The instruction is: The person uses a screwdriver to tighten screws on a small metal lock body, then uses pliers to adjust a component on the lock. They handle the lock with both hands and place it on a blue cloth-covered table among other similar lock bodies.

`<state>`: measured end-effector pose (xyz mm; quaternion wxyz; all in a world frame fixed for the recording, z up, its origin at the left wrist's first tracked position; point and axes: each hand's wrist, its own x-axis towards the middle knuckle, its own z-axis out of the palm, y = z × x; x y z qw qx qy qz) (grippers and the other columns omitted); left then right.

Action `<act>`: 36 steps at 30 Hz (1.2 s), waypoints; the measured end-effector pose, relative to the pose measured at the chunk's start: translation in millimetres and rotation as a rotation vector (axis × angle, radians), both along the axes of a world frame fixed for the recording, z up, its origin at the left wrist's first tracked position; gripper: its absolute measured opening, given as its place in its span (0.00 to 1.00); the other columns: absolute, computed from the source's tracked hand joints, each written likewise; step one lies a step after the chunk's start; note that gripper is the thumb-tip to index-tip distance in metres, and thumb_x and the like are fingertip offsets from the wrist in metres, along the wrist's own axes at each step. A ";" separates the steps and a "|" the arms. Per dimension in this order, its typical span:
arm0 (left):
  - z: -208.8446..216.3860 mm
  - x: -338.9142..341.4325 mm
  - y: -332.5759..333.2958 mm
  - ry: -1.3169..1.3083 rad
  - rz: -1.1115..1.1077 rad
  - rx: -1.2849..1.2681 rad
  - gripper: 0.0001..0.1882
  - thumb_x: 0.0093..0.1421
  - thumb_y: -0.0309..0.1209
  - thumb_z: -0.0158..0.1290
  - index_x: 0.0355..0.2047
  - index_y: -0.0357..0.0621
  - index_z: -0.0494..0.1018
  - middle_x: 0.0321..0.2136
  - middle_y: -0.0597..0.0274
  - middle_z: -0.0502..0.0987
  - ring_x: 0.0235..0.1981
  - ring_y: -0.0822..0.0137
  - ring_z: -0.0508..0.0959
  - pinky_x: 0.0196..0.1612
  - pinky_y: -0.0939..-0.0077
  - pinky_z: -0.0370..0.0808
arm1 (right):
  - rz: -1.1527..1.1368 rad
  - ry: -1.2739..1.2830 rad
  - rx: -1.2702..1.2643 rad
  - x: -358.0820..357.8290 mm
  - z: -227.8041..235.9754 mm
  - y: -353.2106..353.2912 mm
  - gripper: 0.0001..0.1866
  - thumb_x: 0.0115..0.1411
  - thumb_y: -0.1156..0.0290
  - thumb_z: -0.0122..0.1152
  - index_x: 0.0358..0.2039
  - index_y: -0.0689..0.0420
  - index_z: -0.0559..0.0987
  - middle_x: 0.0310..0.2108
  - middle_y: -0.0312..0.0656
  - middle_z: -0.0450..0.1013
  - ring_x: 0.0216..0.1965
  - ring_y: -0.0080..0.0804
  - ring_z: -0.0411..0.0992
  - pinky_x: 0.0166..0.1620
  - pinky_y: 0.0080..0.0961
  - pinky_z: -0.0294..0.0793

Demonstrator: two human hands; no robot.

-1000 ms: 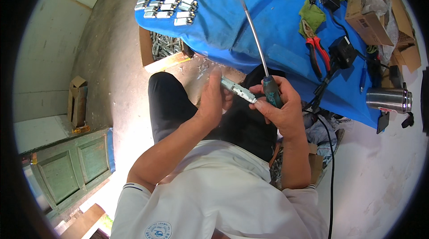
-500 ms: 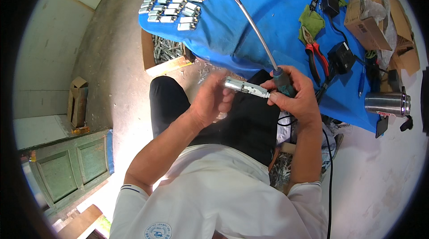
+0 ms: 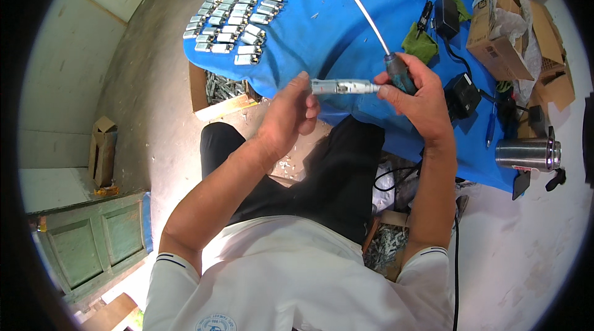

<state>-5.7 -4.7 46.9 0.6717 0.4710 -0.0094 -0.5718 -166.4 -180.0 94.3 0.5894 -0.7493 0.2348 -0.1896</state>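
Observation:
A slim silver metal part with a pale narrow end lies nearly level between my hands, over the table's near edge. My left hand is closed at its left end, thumb on top and fingers curled below. With thumb and fingertip, my right hand pinches the narrow right end. The same hand also keeps a screwdriver with a dark green handle in its fingers; the long shaft points up and away to the left. Some of the handle is hidden by the fingers.
Rows of silver units cover the far left of the blue-covered table. On the right are a green cloth, black adapters, a steel flask and cardboard boxes. A carton of metal pieces stands below the table.
Both hands have moved up the picture with the part and screwdriver, from over my lap to the table edge. The part has gone from slanted to nearly level. The red-handled pliers are now hidden.

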 end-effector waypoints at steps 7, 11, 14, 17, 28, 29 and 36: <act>-23.8 5.0 -9.4 -0.080 0.008 0.002 0.23 0.65 0.53 0.43 0.21 0.50 0.61 0.17 0.67 0.62 0.16 0.73 0.58 0.18 0.80 0.53 | -0.324 -0.052 0.048 17.9 -17.9 8.5 0.21 0.53 0.75 0.64 0.48 0.63 0.73 0.33 0.38 0.75 0.28 0.19 0.71 0.32 0.17 0.72; -33.2 1.4 -11.8 -0.241 -0.039 0.039 0.23 0.66 0.51 0.41 0.22 0.49 0.62 0.17 0.66 0.64 0.15 0.73 0.59 0.18 0.79 0.53 | -0.273 -0.055 -0.126 43.2 -40.0 11.2 0.20 0.53 0.72 0.63 0.46 0.64 0.73 0.32 0.41 0.74 0.27 0.24 0.72 0.33 0.24 0.73; -29.2 -2.3 -10.6 -0.356 -0.055 0.075 0.24 0.67 0.51 0.40 0.22 0.47 0.64 0.16 0.65 0.65 0.14 0.74 0.60 0.18 0.80 0.55 | -0.150 -0.081 -0.050 61.8 -36.5 17.2 0.19 0.53 0.71 0.63 0.45 0.63 0.74 0.31 0.41 0.74 0.28 0.26 0.73 0.34 0.24 0.73; -27.3 -3.1 -7.6 -0.477 -0.122 0.112 0.26 0.69 0.52 0.39 0.23 0.45 0.65 0.15 0.66 0.65 0.14 0.75 0.61 0.18 0.81 0.57 | -0.053 0.009 0.064 70.7 -30.7 14.4 0.18 0.53 0.71 0.62 0.44 0.64 0.74 0.32 0.41 0.75 0.31 0.27 0.73 0.37 0.25 0.73; -61.5 3.2 13.1 -0.926 -0.188 0.218 0.26 0.69 0.51 0.40 0.24 0.42 0.68 0.15 0.68 0.65 0.14 0.77 0.62 0.18 0.81 0.59 | 0.006 0.066 -0.085 54.4 -43.8 14.7 0.18 0.52 0.69 0.62 0.43 0.63 0.75 0.34 0.45 0.77 0.36 0.33 0.75 0.41 0.27 0.72; -61.7 2.0 13.6 -0.866 -0.184 0.204 0.26 0.69 0.51 0.40 0.24 0.42 0.68 0.15 0.68 0.65 0.14 0.77 0.62 0.18 0.81 0.59 | 0.015 0.081 -0.088 52.4 -42.8 16.1 0.19 0.52 0.69 0.62 0.43 0.63 0.74 0.35 0.46 0.77 0.36 0.33 0.75 0.41 0.27 0.72; -62.2 -2.1 16.1 -0.799 -0.183 0.206 0.27 0.69 0.51 0.39 0.25 0.41 0.68 0.15 0.68 0.65 0.14 0.77 0.62 0.18 0.80 0.59 | -0.154 -0.077 -0.126 42.3 -46.9 34.3 0.22 0.53 0.69 0.63 0.47 0.63 0.73 0.36 0.49 0.76 0.37 0.39 0.76 0.43 0.28 0.73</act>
